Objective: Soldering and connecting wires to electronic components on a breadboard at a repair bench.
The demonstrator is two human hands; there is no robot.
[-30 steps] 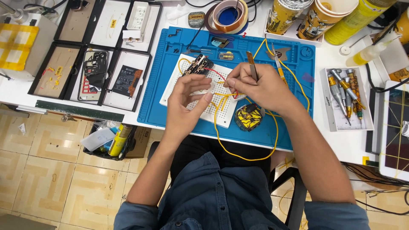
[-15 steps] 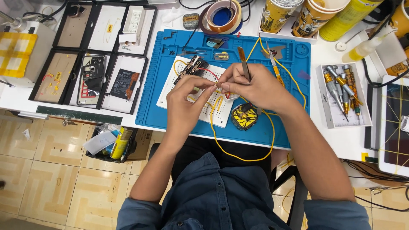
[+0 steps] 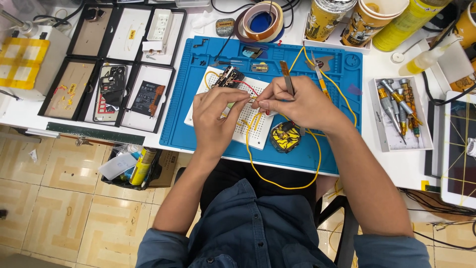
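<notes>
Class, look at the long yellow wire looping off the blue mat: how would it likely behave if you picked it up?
The yellow wire probably flops: it sags in a loose loop past the blue mat. It looks thin, so likely light. It may drag whatever it joins.

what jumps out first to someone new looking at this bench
The two hands, left hand and right hand, meet over a white breadboard on the blue work mat, pinching thin wires. A long yellow wire loops off the mat's near edge, and black trays of parts sit at left.

Both forearms reach forward and converge — left hand and right hand meet fingertip to fingertip, fingers curled and pinched, backs facing up.
</notes>
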